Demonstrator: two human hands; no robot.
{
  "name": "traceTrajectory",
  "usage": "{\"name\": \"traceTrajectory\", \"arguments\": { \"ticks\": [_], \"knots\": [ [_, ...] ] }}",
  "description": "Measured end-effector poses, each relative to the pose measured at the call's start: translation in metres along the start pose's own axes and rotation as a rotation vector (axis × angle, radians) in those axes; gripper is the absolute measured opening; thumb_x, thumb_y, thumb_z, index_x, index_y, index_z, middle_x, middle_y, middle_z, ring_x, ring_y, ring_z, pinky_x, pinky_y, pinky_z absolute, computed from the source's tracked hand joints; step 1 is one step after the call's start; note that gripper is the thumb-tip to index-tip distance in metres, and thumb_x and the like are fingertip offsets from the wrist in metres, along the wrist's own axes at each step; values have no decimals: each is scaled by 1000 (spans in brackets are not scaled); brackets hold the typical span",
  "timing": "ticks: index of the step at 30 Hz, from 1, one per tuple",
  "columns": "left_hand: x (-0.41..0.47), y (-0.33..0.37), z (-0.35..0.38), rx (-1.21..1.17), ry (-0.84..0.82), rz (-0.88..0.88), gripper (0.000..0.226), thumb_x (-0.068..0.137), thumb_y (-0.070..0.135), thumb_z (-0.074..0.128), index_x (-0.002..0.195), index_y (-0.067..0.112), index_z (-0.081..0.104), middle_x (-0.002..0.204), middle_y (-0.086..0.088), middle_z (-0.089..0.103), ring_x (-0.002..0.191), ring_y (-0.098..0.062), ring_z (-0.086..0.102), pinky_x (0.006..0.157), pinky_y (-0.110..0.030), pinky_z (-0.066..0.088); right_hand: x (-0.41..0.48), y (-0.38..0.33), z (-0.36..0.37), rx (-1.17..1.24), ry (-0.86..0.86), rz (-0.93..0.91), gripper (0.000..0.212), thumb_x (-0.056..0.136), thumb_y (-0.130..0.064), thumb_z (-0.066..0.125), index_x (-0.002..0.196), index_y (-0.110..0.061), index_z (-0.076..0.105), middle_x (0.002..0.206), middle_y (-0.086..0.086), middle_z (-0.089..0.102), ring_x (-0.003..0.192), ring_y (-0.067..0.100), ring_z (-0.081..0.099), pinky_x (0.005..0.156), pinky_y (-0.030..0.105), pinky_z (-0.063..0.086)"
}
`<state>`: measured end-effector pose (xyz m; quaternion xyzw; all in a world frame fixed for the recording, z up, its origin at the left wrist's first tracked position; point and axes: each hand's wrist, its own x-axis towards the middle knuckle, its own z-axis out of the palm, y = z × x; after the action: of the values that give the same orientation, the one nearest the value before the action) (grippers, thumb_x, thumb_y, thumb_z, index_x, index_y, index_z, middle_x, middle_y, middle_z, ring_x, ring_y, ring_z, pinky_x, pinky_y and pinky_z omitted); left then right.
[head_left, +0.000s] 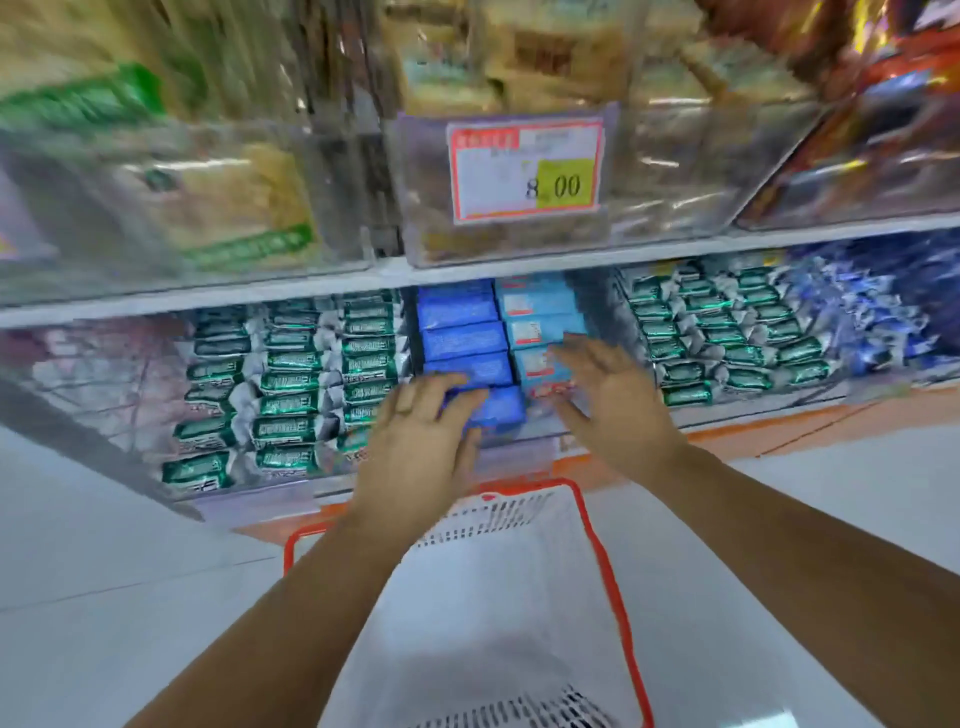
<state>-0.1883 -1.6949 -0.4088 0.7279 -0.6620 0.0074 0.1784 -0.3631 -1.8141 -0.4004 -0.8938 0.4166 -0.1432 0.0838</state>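
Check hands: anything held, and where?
Nothing clearly gripped. The left hand lies across the front dark blue pack, at its left end; thumb hidden. The right hand is spread open, empty.

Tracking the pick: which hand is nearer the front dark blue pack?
Left. The left hand touches the front dark blue pack; the right hand is beside it, over the light blue packs.
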Motion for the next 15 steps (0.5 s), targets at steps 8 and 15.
{"name": "traceTrajectory", "arguments": {
  "ticks": [8,15],
  "knots": [
    [12,-17,49,51,136,138,41,92,36,40,119,18,65,126,-3,62,116,-25,60,108,-44,22,-2,27,49,-68,129,-100,56,83,-34,44,132,-9,53,137,11,53,127,30,46,105,58,35],
    [10,-28,62,110,267,221,44,91,39,39,121,20,64,125,-1,63,115,-24,60,109,-47,28,-4,38,61,-77,332,-179,48,77,-22,60,124,-9,58,126,10,58,119,29,48,105,51,34]
  ]
}}
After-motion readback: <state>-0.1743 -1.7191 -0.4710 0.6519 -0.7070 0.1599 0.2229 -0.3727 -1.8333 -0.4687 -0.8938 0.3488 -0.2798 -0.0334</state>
